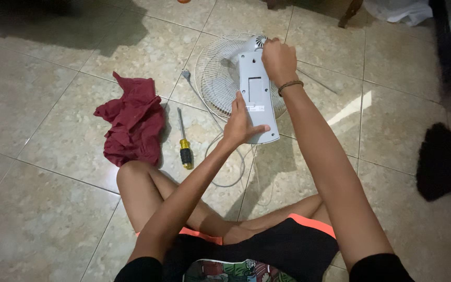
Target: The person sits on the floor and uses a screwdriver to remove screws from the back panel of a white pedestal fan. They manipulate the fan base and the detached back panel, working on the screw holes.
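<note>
A white fan lies face down on the tiled floor, its round wire grille (216, 78) underneath and its flat grey-white base (257, 89) pointing towards me. My left hand (241, 124) grips the near end of that base, thumb across its edge. My right hand (279, 60) is closed at the far end, where the base meets the motor housing; what it holds there is hidden. A screwdriver (184, 141) with a yellow and black handle lies on the floor just left of my left hand.
A crumpled dark red cloth (131, 122) lies left of the screwdriver. The fan's white cord (225, 180) loops across the tiles by my crossed legs. A dark brush-like object (440, 161) sits at the right edge. Furniture legs stand at the top.
</note>
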